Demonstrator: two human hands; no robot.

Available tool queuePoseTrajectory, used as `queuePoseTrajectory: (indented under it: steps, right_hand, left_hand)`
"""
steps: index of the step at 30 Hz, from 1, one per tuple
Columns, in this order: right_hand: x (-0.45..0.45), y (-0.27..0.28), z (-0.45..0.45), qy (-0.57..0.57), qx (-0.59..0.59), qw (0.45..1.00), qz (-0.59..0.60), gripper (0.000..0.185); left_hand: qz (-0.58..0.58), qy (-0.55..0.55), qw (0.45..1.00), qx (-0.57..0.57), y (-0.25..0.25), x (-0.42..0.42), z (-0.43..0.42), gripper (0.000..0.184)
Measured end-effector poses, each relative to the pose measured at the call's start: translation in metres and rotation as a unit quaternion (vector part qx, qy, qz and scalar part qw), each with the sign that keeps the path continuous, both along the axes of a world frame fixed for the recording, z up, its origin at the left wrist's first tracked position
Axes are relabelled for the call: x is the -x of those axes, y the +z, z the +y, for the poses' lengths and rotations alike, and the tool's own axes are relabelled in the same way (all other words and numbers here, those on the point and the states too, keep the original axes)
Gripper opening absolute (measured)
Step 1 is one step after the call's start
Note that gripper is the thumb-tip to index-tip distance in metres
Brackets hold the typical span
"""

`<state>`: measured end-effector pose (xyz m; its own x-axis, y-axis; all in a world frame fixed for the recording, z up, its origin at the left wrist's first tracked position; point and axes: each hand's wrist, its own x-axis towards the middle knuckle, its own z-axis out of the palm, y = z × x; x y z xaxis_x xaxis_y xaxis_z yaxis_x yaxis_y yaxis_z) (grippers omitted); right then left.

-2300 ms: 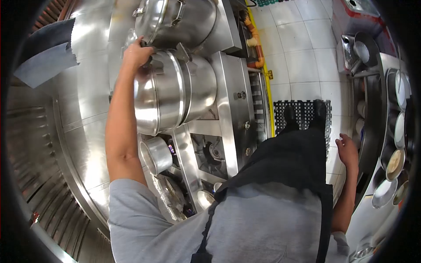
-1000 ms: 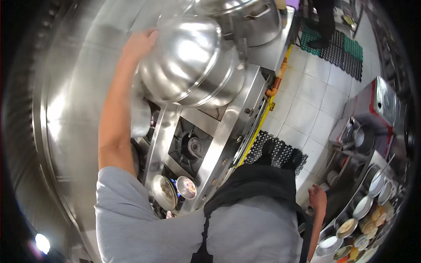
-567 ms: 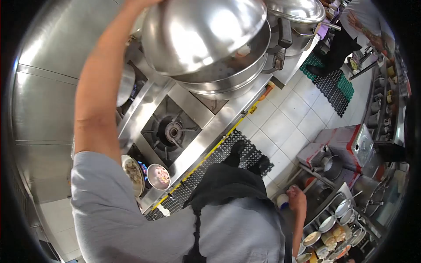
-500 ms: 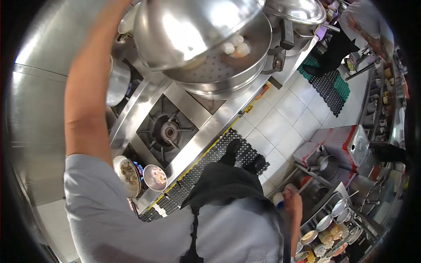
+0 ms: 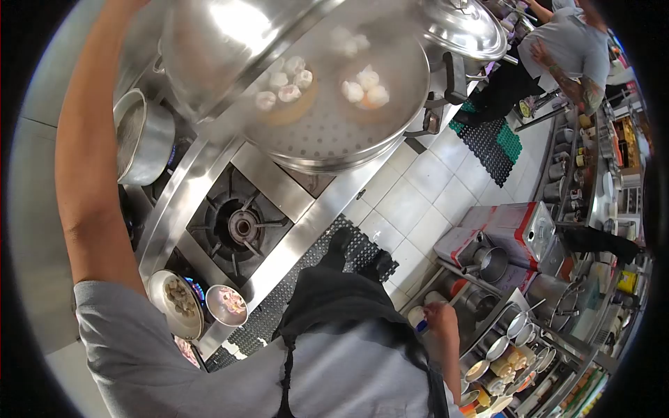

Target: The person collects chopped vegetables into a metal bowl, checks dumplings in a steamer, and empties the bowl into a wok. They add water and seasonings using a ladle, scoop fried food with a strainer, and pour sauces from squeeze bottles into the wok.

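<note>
My left arm reaches up past the top edge, so the left hand is out of view. Near it, a big domed steel lid (image 5: 216, 56) is tilted up over a round steamer (image 5: 334, 136) with a perforated tray. Steam drifts over several white dumplings (image 5: 366, 88) in small groups on the tray; one group sits in a round basket (image 5: 296, 111). Low on the right, my right hand (image 5: 440, 318) has its fingers curled, beside a small white and blue container (image 5: 417, 318). What lies inside those fingers is hidden.
A bare burner (image 5: 242, 225) lies below the steamer. Over a blue flame are a pan with food pieces (image 5: 174, 303) and a small bowl (image 5: 227, 305). A pot (image 5: 144, 136) stands left. Red-and-white tins (image 5: 516, 233) and crowded racks line the right; another person (image 5: 568, 52) stands upper right.
The lid has shifted left and up, uncovering more dumplings and letting steam out. The view has shifted. My right hand stays by the white and blue container.
</note>
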<state>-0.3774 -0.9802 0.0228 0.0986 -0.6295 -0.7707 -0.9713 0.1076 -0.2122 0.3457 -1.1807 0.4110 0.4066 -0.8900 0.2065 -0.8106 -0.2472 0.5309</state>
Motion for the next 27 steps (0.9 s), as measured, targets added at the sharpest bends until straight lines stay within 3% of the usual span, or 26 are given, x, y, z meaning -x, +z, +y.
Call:
queuePoseTrajectory:
  steps: [4, 9, 12, 15, 17, 20, 23, 27]
  right_hand:
    - [-0.020, 0.009, 0.001, -0.028, 0.072, 0.996, -0.041, 0.034]
    - [-0.028, -0.001, 0.003, -0.020, 0.134, 0.985, -0.104, 0.034]
    - [-0.050, 0.022, -0.008, -0.012, 0.089, 0.991, -0.098, 0.038]
    - [-0.067, 0.029, -0.044, 0.068, 0.225, 0.952, -0.196, 0.039]
    - [-0.133, 0.104, -0.092, 0.030, 0.311, 0.915, -0.255, 0.037]
    - [-0.212, 0.187, -0.162, 0.186, 0.483, 0.810, -0.277, 0.030]
    - [-0.285, 0.206, -0.230, 0.314, 0.570, 0.702, -0.288, 0.026]
    - [-0.355, 0.178, -0.295, 0.452, 0.478, 0.752, -0.048, 0.030]
  left_hand:
    - [-0.038, 0.020, 0.998, 0.041, 0.005, 0.063, 0.033, 0.042]
    - [-0.006, 0.021, 0.999, 0.037, 0.003, 0.008, 0.022, 0.043]
    - [0.008, 0.024, 0.999, 0.034, 0.002, -0.009, 0.019, 0.044]
    - [0.021, 0.029, 0.998, 0.041, 0.001, -0.011, 0.022, 0.045]
    - [0.001, 0.008, 0.999, 0.053, -0.001, 0.004, 0.029, 0.045]
    - [-0.012, -0.006, 0.998, 0.056, -0.001, 0.017, 0.037, 0.045]
    - [-0.011, -0.001, 0.999, 0.041, 0.001, 0.002, 0.035, 0.045]
    - [-0.030, -0.013, 0.999, 0.031, -0.001, 0.021, 0.045, 0.044]
